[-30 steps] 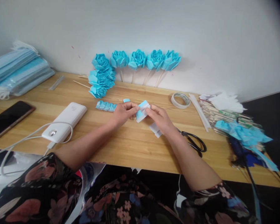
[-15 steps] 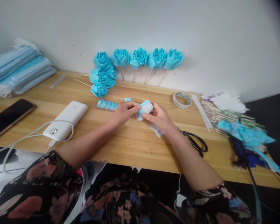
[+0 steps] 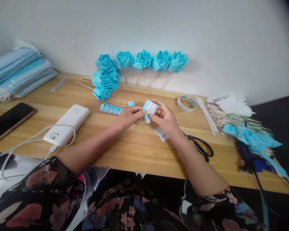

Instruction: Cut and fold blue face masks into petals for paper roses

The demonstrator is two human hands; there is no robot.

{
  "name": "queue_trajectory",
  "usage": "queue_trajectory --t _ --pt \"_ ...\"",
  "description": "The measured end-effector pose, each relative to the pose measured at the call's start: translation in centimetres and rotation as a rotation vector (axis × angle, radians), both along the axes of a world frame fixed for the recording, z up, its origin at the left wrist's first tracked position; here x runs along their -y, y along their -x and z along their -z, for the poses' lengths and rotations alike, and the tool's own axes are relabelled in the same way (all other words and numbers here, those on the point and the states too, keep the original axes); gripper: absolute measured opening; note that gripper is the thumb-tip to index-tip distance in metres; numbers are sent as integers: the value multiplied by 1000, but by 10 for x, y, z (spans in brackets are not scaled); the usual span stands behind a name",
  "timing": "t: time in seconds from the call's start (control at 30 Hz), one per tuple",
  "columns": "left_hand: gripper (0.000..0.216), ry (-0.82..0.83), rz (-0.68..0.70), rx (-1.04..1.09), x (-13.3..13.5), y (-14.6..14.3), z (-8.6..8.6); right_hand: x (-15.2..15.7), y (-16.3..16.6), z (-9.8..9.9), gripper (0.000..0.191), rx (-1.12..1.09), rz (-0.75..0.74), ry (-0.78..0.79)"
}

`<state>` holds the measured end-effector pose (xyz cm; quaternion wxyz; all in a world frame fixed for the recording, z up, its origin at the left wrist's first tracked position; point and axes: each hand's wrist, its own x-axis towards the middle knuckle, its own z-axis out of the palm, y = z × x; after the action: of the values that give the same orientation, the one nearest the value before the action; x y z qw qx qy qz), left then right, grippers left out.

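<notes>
Between my two hands is a small square of blue-and-white mask fabric (image 3: 151,108), its white side partly facing me. My left hand (image 3: 131,115) pinches its left edge with thumb and fingers. My right hand (image 3: 165,119) grips the right and lower edge, thumb in front. A row of folded blue pieces (image 3: 110,108) lies just left of my left hand, and a small blue piece (image 3: 131,103) sits behind it. Under my right wrist are white-grey cut pieces (image 3: 161,133), partly hidden. The black-handled scissors (image 3: 201,147) lie beside my right forearm, blades mostly covered.
Blue fabric flowers on sticks (image 3: 142,61) lean on the wall and pile at left. A tape roll (image 3: 187,103), white glue sticks (image 3: 206,115) and heaped scraps (image 3: 252,138) lie right. A power bank (image 3: 66,125), phone (image 3: 11,123) and mask stack (image 3: 21,72) are left.
The fabric square has been turned and opened flatter between my fingers, showing more of its surface. Both hands stay in nearly the same place.
</notes>
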<state>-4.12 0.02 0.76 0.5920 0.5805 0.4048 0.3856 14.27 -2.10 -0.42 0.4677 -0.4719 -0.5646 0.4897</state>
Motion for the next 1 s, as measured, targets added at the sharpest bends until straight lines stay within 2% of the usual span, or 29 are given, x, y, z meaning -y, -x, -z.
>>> queue_trajectory --t 0.17,0.3,0.4,0.53,0.63,0.7,0.83,1.0 --pt "30 8 -46 -16 0 0 3 0 1 -1 58 20 34 -32" --pt "31 74 -100 118 -2 1 7 3 1 -7 30 71 219 -215" --pt "30 141 -82 246 -4 2 9 6 0 -10 14 205 246 -389" --pt "31 199 -31 400 -4 2 11 8 3 -8 18 434 220 -603" --pt "31 239 -15 456 -1 0 11 7 6 -4 27 536 220 -661" --pt "31 262 -5 470 1 -2 11 6 6 -2 27 569 228 -690" --pt "31 298 18 481 3 -4 10 5 5 -1 13 575 244 -753" --pt "32 316 23 503 -1 0 10 4 1 -2 16 574 239 -792"
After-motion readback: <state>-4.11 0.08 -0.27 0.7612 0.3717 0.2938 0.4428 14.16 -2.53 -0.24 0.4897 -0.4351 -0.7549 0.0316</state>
